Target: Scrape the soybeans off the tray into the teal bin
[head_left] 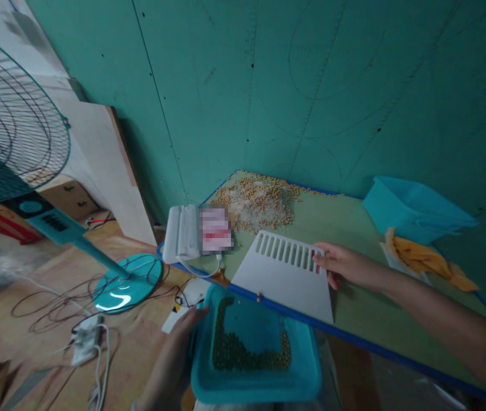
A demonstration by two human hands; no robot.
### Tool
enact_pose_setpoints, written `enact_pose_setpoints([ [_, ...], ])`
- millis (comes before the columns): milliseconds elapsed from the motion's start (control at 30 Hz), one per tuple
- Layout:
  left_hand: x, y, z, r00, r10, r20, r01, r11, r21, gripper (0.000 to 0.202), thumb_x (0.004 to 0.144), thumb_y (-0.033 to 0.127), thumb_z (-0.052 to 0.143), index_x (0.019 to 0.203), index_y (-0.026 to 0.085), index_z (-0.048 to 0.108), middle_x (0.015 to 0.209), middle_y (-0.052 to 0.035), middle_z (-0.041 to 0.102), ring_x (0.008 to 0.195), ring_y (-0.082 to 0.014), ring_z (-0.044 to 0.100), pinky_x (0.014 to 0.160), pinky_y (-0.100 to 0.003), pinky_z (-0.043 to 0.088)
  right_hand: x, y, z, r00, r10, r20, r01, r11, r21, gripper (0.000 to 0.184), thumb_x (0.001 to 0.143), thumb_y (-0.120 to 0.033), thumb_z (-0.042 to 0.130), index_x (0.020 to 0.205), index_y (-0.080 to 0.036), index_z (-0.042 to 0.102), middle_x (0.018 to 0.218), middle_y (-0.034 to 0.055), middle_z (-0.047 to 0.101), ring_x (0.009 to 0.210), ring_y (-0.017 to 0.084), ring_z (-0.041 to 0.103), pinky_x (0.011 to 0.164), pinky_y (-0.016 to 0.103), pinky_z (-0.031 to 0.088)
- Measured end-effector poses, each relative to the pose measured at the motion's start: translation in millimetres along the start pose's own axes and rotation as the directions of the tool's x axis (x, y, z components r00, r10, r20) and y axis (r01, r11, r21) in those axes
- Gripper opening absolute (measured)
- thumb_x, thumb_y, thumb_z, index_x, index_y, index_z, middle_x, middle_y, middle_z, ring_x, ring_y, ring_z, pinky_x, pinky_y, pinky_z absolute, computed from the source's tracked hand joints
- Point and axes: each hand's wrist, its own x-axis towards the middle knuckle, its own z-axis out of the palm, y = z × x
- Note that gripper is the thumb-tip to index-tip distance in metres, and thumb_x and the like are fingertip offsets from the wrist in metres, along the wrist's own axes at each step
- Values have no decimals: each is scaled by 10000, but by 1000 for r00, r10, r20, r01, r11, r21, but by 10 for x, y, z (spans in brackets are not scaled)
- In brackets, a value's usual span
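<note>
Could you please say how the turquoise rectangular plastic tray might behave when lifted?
The tray is probably stiff, as its raised walls keep their shape beside the left hand. It may be light for its size, with small, round, tan bean-like pieces covering only part of its floor. Those loose pieces would likely roll if it tilts.

No wording is coming through legibly. A white strip (168,323) is showing a small black-and-yellow mark (177,307); a cardboard box (61,201) is carrying dark, illegible marks (69,188); pixelation is covering the pink panel (216,228).
</note>
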Motion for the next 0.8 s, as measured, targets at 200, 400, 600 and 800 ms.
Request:
enact_pose_setpoints([
  [200,26,-22,7,999,3,-49,-2,1000,8,71,609,147,632,581,174,572,451,67,602,383,-119,546,363,-196,436,-47,-11,-7,1000,-17,8,17,1000,21,303,774,-462,419,867,-177,374,700,-16,531,372,42,486,349,175,304],
  [400,-10,-9,36,999,46,-5,-46,999,19,103,602,80,599,626,180,610,516,59,648,456,-144,592,436,-224,482,-48,-18,1,1000,-29,-4,30,999,27,286,778,-460,417,818,-179,384,674,-18,528,365,43,475,340,179,305],
  [600,2,-38,61,990,-111,92,117,992,-54,109,650,111,577,697,188,638,560,57,682,548,-142,632,473,-190,480,-81,-67,38,999,-34,10,33,998,55,307,763,-478,427,828,-180,396,683,-19,531,354,43,468,337,185,340],
  [800,55,-117,-4,970,-205,128,214,975,-62,257,694,215,571,945,179,616,569,33,696,552,-203,651,504,-280,503,-135,-146,43,994,-80,-68,81,997,17,318,753,-500,424,817,-191,391,678,-15,530,359,57,466,344,205,351],
])
